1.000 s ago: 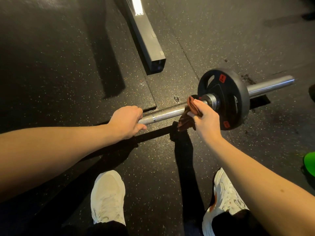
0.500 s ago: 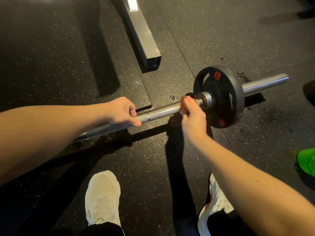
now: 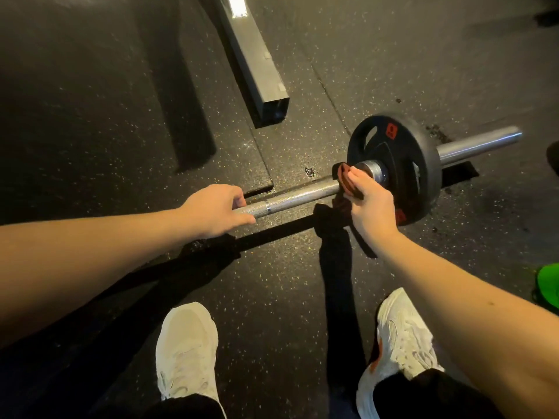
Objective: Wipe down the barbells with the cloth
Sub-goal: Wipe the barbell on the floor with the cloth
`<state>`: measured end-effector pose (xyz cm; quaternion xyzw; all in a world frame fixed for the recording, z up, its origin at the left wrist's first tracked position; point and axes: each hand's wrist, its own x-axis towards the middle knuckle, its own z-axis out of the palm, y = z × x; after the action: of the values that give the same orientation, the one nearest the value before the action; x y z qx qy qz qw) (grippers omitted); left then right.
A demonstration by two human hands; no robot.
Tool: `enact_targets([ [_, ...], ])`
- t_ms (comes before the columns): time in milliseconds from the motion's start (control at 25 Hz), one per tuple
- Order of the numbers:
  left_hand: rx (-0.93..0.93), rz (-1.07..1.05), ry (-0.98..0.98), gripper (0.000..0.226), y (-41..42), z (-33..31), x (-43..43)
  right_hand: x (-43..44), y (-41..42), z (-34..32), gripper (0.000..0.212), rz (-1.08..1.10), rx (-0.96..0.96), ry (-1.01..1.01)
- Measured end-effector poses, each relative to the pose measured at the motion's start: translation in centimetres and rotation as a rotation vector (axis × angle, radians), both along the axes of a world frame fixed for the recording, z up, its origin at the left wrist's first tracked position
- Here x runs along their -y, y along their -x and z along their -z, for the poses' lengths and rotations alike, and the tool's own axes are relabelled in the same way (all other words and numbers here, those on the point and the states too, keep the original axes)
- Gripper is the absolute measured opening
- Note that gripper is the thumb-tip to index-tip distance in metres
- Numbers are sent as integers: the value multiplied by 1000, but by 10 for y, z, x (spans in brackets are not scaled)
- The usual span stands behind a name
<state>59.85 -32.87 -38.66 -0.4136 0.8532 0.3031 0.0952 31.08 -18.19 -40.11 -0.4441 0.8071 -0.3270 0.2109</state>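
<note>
Ideally we squeeze the cloth (image 3: 344, 177) hard and twist as we slide it along the knurling. Our right hand (image 3: 371, 207) grips the cloth round the bar (image 3: 302, 196), right against the collar (image 3: 374, 170) by the plate (image 3: 402, 152); our left hand (image 3: 215, 208) is clenched on the bar, well apart, steadying it.

Speckled floor (image 3: 90, 116) carries barbell (image 3: 302, 195), steel beam (image 3: 251, 55)

cloth (image 3: 344, 182) rust-red | barbell (image 3: 302, 196) silver, knurled | plate (image 3: 402, 152) black, red marks | floor (image 3: 272, 285) black, speckled
</note>
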Motion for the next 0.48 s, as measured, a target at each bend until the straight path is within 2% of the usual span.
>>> enact_targets([
  [120, 55, 19, 102, 44, 1, 3, -6, 5, -38, 0, 58, 167, -21, 11],
  [200, 56, 32, 123, 45, 4, 1, -6, 5, -82, 1, 55, 148, 41, 38],
  [360, 55, 23, 125, 45, 8, -2, -5, 6, -150, 16, 61, -186, -30, 93],
  [480, 39, 16, 154, 48, 6, -3, -9, 5, -104, 16, 62, -366, -21, 104],
])
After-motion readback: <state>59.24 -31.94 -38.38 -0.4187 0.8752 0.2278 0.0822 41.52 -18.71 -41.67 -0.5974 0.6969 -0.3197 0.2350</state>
